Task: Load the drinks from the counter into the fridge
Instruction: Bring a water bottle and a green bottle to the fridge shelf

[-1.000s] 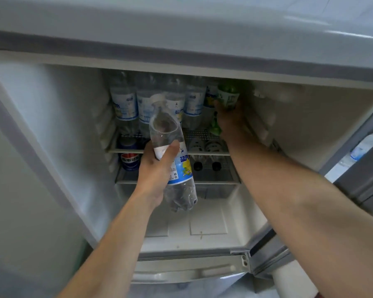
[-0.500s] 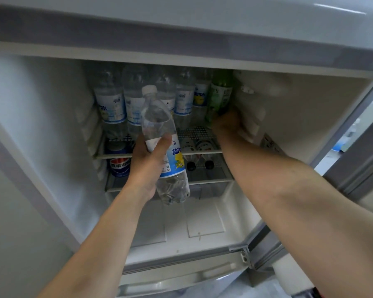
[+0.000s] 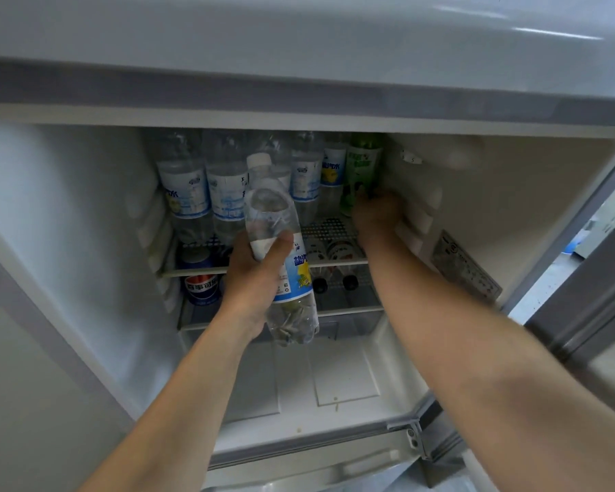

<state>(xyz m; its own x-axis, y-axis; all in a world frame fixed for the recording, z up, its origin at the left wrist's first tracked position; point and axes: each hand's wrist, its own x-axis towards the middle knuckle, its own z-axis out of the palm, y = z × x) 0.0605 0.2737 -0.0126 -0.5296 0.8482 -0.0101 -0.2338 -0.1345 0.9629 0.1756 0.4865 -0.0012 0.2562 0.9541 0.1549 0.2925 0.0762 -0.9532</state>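
The job is mid-load: the fridge (image 3: pixel 86 243) stands open and its upper wire shelf (image 3: pixel 331 229) already carries a row of bottles along the back, in the upper centre of the frame.

The right hand (image 3: pixel 377 214) reaches deep to the right end of that row and sits at the base of a green bottle (image 3: pixel 361 168), which stands upright on the shelf beside a yellow-labelled bottle (image 3: pixel 332 172). The fingers are hidden behind the hand and the light is dim there, so I cannot tell whether this grip is clamped on the green bottle or has let go; it looks to be setting it in place.

The left hand (image 3: pixel 260 278) waits in front of the shelf edge, centre of the frame, with its grip wrapped firmly round the middle of a clear water bottle (image 3: pixel 281 257), white cap up and tilted slightly back. That bottle is in the air, not yet on any shelf.

Below, a blue cola can (image 3: pixel 201 285) and two dark-capped bottles (image 3: pixel 334 278) lying on their sides occupy the lower shelf.

The next move likely calls for the right hand to clear out, then the clear bottle to go upright onto the bare front strip of the upper shelf, lifted over the shelf edge without knocking the back row.
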